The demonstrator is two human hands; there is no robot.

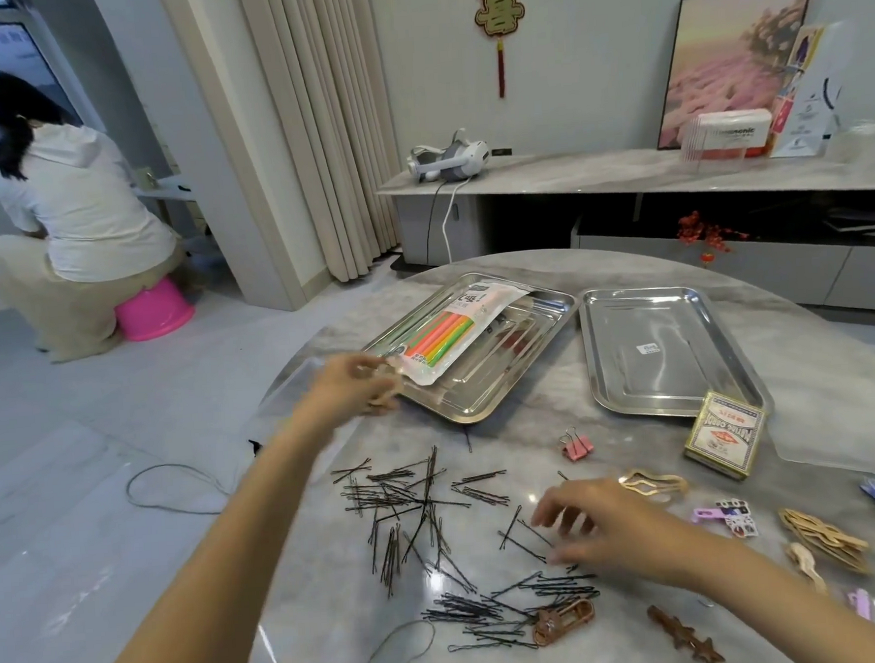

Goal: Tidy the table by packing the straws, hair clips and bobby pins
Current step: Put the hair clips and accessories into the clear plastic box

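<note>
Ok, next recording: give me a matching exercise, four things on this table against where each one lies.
Things:
1 straw packet
2 bobby pins
3 card box
4 pink binder clip

Places:
A scattered loose on the tabletop
B in the left tray
C by the right tray, at its near corner
D on the table, nearer than the gap between the trays

Pairs: 1-B, 2-A, 3-C, 4-D

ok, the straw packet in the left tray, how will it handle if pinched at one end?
Straw packet probably light: thin plastic straws. Likely stiff along the straws, floppy at the empty film ends. Glossy wrap may be slippery.
</note>
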